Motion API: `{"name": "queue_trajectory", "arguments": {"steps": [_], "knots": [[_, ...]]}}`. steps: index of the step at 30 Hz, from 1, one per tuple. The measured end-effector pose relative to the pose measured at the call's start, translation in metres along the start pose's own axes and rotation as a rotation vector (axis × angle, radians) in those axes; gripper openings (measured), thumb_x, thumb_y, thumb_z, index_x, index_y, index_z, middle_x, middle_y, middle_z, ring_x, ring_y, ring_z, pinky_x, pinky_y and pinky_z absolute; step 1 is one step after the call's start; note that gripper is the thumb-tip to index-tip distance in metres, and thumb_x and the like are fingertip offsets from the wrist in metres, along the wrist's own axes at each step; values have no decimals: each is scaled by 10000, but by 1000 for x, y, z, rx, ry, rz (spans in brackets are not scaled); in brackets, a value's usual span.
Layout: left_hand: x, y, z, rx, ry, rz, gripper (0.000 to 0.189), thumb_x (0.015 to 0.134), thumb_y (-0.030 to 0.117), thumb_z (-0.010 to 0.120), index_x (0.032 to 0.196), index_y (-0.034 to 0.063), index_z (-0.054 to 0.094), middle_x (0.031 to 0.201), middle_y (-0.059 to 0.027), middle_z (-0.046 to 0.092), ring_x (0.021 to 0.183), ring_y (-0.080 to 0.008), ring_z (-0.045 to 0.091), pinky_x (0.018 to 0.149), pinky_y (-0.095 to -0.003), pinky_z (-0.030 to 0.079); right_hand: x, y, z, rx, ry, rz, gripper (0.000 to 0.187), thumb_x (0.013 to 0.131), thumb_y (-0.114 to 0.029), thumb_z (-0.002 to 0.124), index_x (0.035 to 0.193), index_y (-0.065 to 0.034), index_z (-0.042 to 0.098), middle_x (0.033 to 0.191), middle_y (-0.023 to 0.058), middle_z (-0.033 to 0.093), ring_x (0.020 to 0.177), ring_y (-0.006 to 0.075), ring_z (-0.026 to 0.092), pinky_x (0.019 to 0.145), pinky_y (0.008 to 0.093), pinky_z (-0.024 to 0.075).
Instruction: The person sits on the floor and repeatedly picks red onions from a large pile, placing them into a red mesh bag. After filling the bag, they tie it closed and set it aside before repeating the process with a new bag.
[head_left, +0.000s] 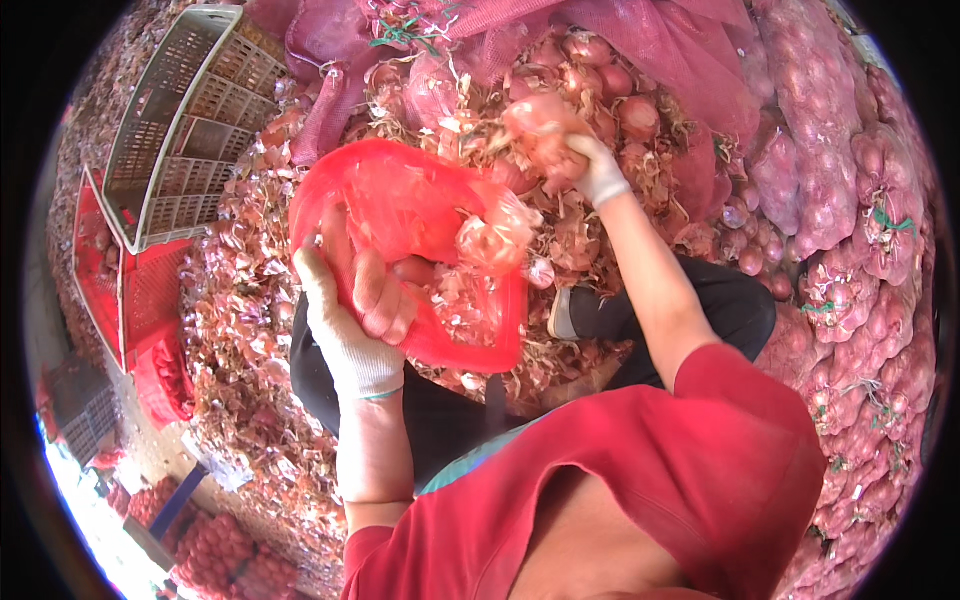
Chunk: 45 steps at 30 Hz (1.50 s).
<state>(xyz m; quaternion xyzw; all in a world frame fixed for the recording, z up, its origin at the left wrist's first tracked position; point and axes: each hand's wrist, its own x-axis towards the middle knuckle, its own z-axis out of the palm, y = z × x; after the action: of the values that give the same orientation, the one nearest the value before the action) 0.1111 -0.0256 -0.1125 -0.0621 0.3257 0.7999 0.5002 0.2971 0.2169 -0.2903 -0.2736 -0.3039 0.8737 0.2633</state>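
Note:
Gloved in white knit, my left hand (349, 307) grips the side of a red mesh bag (405, 195), whose mouth is spread wide. An onion (414, 270) and some papery skins show through or inside the bag; a blurred onion (491, 240) is at its right side. My right hand (596, 169), gloved too, has its fingers on blurred onions (544, 135) above the onion heap (637, 116); how many it holds cannot be told. Larger pink mesh sacking (675, 60) lies around the heap.
Loose onion skins (240, 337) cover the floor at left. Beyond them are a grey plastic crate (180, 127) and a red plastic crate (150, 300). Filled mesh sacks of onions (817, 142) are stacked along the right. My bent legs (720, 300) flank the near skins.

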Motion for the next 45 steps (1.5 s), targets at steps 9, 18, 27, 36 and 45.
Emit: {"name": "queue_trajectory", "arguments": {"steps": [9,18,27,36,45], "knots": [[-22,-29,6,59,-154,-270,560,942,495,369,1392,163,326,534,35,313,351,-62,196,309,-214,189,-82,2,63,-935,372,-133,496,739,102,501,1209,-53,535,933,67,672,742,84,621,617,209,501],[-15,-12,-5,264,38,-150,541,941,503,371,1342,142,397,542,49,332,359,-60,237,339,-209,206,-24,7,-41,-929,536,77,840,641,-242,773,1338,-36,352,1181,156,570,1038,274,585,873,367,473],[-18,-19,-11,162,-47,-231,526,935,504,395,1317,143,406,550,34,314,398,-72,231,378,-220,201,-19,34,28,-1172,415,-482,346,831,-346,608,946,-24,660,796,44,657,776,197,628,744,338,478],[-16,10,-33,83,-10,-58,462,951,482,363,1271,168,473,532,59,284,348,-56,190,339,-207,205,35,36,1,-644,205,157,505,663,-132,764,1114,-29,562,924,52,660,886,202,613,836,320,468],[-14,-19,-8,142,-15,-213,474,939,493,393,1260,148,447,539,52,286,384,-59,206,361,-213,184,-42,32,95,-507,25,-335,156,841,-201,635,853,-47,654,901,89,661,763,150,628,810,327,497]]}}
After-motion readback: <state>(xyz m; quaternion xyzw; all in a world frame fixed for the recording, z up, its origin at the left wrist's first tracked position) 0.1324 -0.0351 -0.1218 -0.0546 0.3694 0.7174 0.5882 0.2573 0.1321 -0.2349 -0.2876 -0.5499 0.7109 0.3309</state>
